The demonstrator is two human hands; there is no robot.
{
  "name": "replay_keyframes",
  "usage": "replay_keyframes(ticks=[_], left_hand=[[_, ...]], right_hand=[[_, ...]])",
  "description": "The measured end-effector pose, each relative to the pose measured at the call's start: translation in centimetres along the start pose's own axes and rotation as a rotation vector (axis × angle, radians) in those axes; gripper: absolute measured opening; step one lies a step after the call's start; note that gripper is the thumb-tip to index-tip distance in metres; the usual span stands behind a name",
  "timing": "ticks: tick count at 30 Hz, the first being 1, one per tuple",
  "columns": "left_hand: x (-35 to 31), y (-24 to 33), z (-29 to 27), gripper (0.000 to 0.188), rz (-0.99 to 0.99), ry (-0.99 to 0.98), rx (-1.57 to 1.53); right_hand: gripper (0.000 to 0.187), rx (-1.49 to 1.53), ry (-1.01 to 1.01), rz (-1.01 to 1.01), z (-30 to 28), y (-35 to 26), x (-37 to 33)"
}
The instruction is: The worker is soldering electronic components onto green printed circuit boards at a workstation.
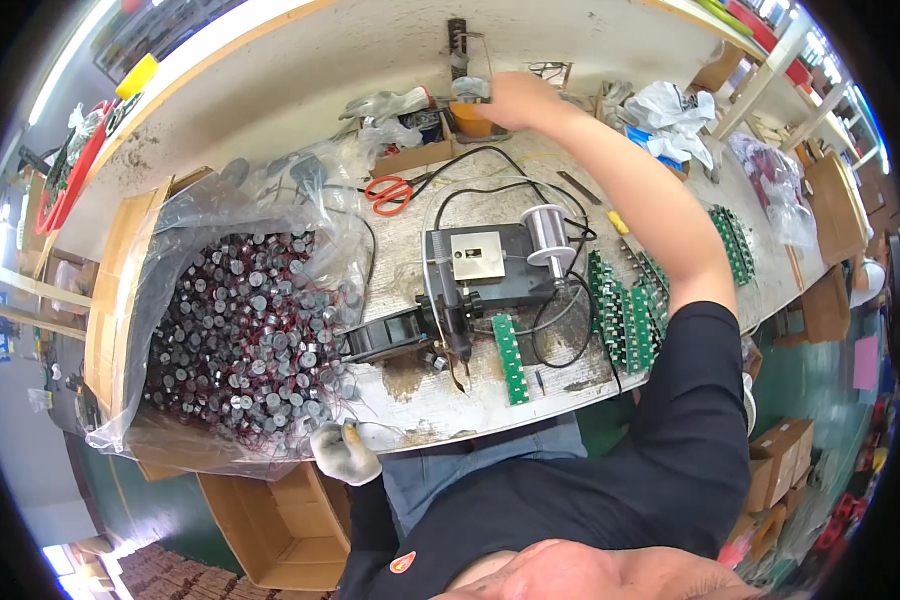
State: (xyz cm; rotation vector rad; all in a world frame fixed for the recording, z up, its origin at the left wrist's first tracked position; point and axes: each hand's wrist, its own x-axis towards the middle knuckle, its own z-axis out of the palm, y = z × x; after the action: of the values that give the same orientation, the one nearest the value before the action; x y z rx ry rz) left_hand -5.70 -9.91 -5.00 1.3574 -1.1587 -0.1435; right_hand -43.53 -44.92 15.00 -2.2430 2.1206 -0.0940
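My left hand (pixel 346 454), in a whitish glove, is at the table's front edge beside the heap of small round metal motors (pixel 250 330) with red wires. Its fingers are curled, and what they may hold is too small to make out. My bare right hand (pixel 521 101) is stretched to the back of the table, at an orange cup (pixel 471 121) with a greyish thing (pixel 470 88) above it. The right fingers are bent together and partly hidden. Between my arms lies a narrow green circuit board (pixel 510 358), next to a soldering iron (pixel 454 325) in a stand.
A solder wire spool (pixel 548 236) stands on a dark device (pixel 490 275) with trailing black cables. Rows of green boards (pixel 625 315) lie to its right. Red-handled scissors (pixel 388 195) are behind. The motors fill a plastic-lined box (pixel 125 300); an open carton (pixel 275 525) sits below.
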Motion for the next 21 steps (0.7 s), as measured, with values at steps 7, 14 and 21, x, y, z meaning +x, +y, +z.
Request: replay_keyframes(ticks=[7,14,21], left_hand=[[-0.2,-0.4,-0.2,0.025,0.066,0.065,0.100],[0.2,-1.2,0.0,0.030,0.084,0.020,0.129],[0.0,-1.5,-0.2,0.023,0.067,0.002,0.130]], right_hand=[[0.049,0.274,0.088,0.181,-2.6,12.9,-16.3],[0.048,0.110,-0.025,0.547,3.2,22.4,-27.6],[0.052,0.126,-0.116,0.584,7.8,24.0,-25.6]])
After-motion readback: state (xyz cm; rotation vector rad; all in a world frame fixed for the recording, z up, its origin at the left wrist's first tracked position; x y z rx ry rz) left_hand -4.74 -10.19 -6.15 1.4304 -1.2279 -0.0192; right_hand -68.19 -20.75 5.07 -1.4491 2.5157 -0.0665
